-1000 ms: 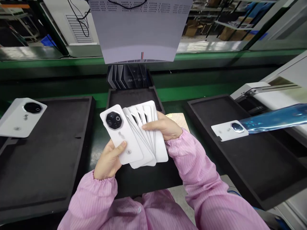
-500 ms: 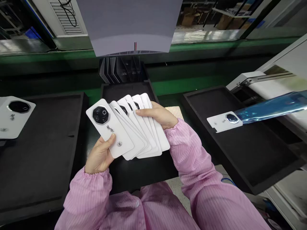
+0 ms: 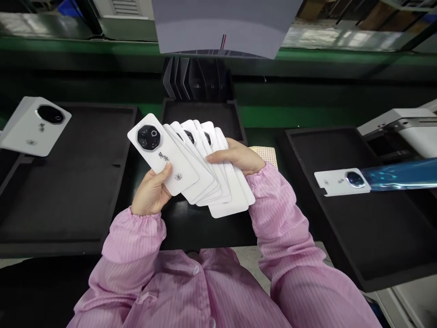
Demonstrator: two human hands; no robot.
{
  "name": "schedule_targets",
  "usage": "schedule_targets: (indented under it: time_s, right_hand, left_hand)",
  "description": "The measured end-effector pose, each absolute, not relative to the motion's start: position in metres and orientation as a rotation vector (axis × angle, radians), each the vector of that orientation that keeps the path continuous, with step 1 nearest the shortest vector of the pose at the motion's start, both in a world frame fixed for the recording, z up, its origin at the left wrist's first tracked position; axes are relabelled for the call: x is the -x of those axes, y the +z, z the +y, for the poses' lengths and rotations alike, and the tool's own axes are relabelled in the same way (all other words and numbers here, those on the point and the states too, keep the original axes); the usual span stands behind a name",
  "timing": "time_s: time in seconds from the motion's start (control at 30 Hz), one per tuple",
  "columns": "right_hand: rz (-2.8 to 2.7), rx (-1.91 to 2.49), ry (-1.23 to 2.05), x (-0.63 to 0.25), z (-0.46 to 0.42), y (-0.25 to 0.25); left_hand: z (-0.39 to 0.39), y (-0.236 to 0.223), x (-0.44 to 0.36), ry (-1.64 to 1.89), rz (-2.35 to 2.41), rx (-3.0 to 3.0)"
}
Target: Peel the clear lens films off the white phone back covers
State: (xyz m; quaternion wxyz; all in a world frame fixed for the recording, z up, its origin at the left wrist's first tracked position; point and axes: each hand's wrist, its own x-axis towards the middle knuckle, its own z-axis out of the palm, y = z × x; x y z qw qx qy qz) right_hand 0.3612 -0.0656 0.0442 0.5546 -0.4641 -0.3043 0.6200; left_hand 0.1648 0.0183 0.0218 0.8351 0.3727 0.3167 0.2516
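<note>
Several white phone back covers (image 3: 205, 175) are fanned out between my two hands above the dark bench. The leftmost cover (image 3: 175, 166) shows a dark octagonal camera area, dark lettering and a small round emblem. My left hand (image 3: 153, 187) grips the lower left of the fan, its thumb lying on that cover and its other fingers mostly hidden behind. My right hand (image 3: 241, 157) is closed round the fan's upper right, thumb across the front. Only edges and parts of camera areas show on the covers in between.
At left a black tray (image 3: 85, 200) has white covers (image 3: 37, 127) at its far corner. At right another black tray (image 3: 368, 237) bears a white cover (image 3: 337, 182) with blue film (image 3: 403, 174). Behind my hands, dark sheets (image 3: 198, 79) stand in a holder beneath a grey panel (image 3: 221, 23).
The view has shifted, so the surroundings sit differently in it. The fanned covers have slid a little among themselves, one now sticking out lower at the right. Both hands keep their grip.
</note>
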Motion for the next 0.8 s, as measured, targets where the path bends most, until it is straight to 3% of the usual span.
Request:
schedule_targets:
  time_s: [0.8]
  right_hand:
    - [-0.774, 1.069, 1.477, -0.363, -0.069, 0.048]
  left_hand:
    - [0.024, 0.025, -0.151, 0.386, 0.56, -0.77]
